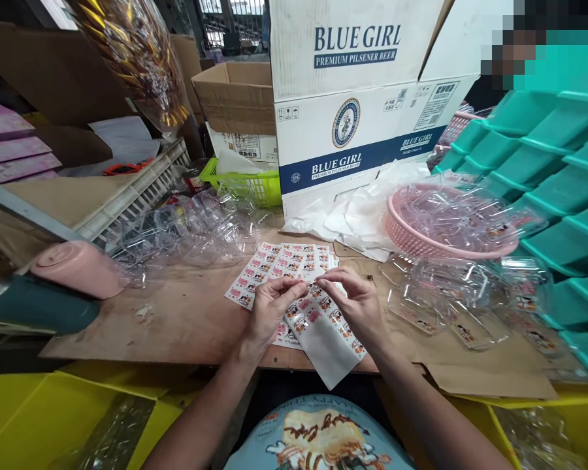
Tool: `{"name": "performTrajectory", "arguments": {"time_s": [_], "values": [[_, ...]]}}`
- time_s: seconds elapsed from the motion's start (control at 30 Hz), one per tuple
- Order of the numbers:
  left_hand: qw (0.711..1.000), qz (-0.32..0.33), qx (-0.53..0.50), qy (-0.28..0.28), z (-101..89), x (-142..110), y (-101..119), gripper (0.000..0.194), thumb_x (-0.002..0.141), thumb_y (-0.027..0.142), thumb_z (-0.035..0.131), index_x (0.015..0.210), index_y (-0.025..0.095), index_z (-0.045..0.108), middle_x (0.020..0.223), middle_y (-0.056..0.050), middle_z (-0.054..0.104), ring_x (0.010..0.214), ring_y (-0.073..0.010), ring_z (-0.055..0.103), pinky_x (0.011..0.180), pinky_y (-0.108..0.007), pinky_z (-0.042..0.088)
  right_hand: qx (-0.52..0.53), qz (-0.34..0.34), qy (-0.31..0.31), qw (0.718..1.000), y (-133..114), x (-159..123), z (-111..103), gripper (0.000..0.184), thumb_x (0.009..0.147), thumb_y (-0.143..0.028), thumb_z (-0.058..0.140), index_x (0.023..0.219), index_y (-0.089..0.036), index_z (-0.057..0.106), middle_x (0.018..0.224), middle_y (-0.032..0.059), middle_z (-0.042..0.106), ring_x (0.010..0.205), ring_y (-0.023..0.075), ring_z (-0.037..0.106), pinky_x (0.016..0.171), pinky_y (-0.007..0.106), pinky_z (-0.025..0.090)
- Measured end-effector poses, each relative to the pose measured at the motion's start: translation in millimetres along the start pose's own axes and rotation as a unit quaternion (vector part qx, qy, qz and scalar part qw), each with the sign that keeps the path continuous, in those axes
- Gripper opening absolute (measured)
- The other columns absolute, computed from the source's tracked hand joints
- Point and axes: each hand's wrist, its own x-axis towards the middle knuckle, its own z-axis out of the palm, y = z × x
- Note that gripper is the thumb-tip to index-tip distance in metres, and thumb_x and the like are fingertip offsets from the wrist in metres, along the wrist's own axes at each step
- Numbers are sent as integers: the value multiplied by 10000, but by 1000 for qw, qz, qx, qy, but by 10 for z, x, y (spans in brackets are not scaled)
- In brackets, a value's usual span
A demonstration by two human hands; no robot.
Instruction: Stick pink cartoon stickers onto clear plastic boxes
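Observation:
Above the sticker sheets, my left hand [277, 305] and my right hand [355, 301] are closed in pinches, their fingertips almost meeting. Between them is a small sticker [312, 284], partly hidden by the fingers. Directly beneath lies a sheet of stickers [330, 356] with cartoon figures; its lower part is bare backing and hangs past the table's front edge. More sticker sheets [269, 261] in pink, orange and black lie under it on the wooden table [186, 320].
Clear plastic shells [210, 222] pile up left. At right, a pink basket [396, 235] holds more, and stickered clear lids [465, 326] lie before it. A Blue Girl carton [343, 130] stands behind. Teal bins [563, 222] stack right; a pink cup [76, 267] lies left.

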Motion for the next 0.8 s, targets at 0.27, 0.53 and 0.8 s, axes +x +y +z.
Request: {"name": "performTrajectory", "arguments": {"time_s": [0.27,0.53,0.8], "values": [[841,326,415,117,-588,480,315,607,855,371,691,1412,210,512,1321,-145,586,1178,-260,582,1030,-426,481,-44,-72,125,989,-45,69,-302,103,875,-268,708,966,-273,758,1002,56,668,969,224,624,849,396,508],[678,263,686,42,-905,1298,634,796,655,391,833,1326,83,537,1389,-273,504,1403,-490,316,1157,-673,59,-16,-10,-67,998,0,-108,63,663,932,-304,622,1529,-337,338,1051,55,662,955,208,666,869,395,580],[913,169,368,-55,-605,945,784,327,758,430,762,938,196,621,778,-18,636,697,-171,609,755,-348,519,-271,-216,-43,937,-4,6,-43,918,882,-312,693,1594,-339,113,1476,162,483,1344,368,484,1086,642,397]]}}
